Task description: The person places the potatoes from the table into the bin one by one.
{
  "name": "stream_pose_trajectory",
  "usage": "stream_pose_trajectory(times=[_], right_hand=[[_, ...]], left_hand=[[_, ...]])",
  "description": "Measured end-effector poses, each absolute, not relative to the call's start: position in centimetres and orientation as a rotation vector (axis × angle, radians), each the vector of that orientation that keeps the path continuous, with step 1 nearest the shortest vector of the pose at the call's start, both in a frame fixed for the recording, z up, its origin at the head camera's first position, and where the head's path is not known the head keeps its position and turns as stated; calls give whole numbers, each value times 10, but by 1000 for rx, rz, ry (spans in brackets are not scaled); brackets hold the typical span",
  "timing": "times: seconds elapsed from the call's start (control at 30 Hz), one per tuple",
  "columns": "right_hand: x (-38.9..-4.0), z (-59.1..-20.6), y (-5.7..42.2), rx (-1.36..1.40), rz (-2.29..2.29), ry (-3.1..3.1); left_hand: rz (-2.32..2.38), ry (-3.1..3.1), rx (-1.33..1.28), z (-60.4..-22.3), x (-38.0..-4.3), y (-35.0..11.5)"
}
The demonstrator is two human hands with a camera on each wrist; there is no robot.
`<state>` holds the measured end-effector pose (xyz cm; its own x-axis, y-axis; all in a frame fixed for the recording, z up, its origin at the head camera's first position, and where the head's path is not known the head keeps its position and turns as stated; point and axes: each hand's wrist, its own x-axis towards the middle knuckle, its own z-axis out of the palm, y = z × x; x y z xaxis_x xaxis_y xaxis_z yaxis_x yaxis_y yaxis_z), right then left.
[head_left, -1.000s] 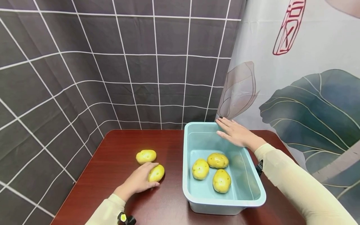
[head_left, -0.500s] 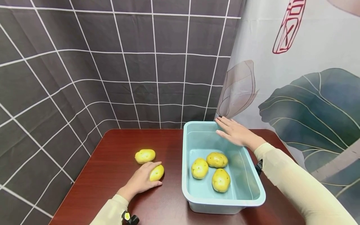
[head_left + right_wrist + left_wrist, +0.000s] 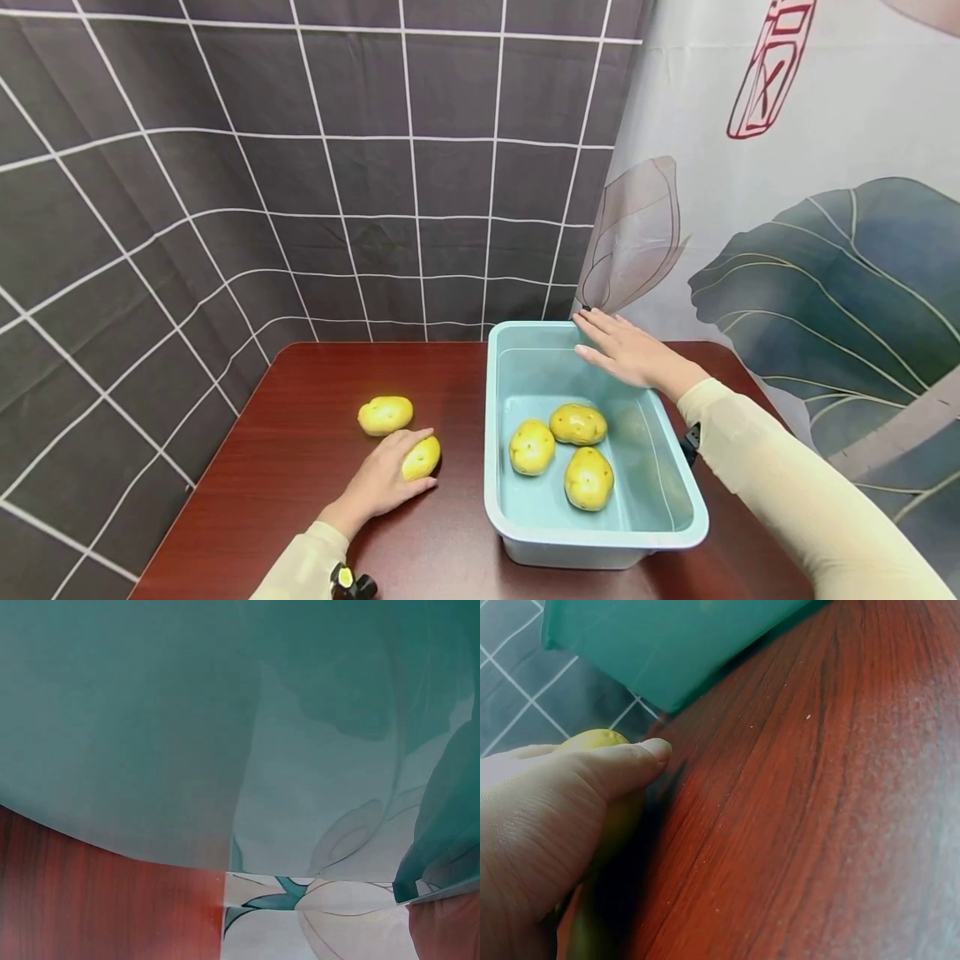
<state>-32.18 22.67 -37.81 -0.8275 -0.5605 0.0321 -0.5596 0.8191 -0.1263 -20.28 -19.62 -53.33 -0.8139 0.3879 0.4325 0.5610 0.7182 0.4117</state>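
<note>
On the left half of the table, my left hand [image 3: 380, 479] is wrapped over a yellow potato [image 3: 422, 458], thumb on the near side and fingers on the far side. In the left wrist view the thumb lies along this potato [image 3: 596, 739], and the palm hides much of it. A second potato [image 3: 386, 415] lies just behind that hand. My right hand [image 3: 636, 353] rests with straight fingers on the back right rim of a light blue plastic bin [image 3: 491, 433]. Three potatoes lie on the bin's floor: one at left [image 3: 532, 447], one behind, one in front.
Everything stands on a dark red wood-grain table [image 3: 315, 375]. A dark curtain with a white grid [image 3: 360, 183] hangs behind and to the left. A pale leaf-print curtain [image 3: 750, 200] hangs at the right. The bin's wall [image 3: 150, 735] fills most of the right wrist view.
My left hand has closed further round the potato and shifted slightly right with it. The right hand stays on the bin rim. The head view has moved a little.
</note>
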Motion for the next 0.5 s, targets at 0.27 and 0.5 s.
stream_pose_trajectory(times=[0.27, 0.5], right_hand=[[-321, -377, 226, -925, -201, 2993], [-321, -378, 226, -927, -210, 2997]], left_hand=[[-828, -2551, -774, -537, -203, -196], [-876, -2512, -760, -538, -203, -194]])
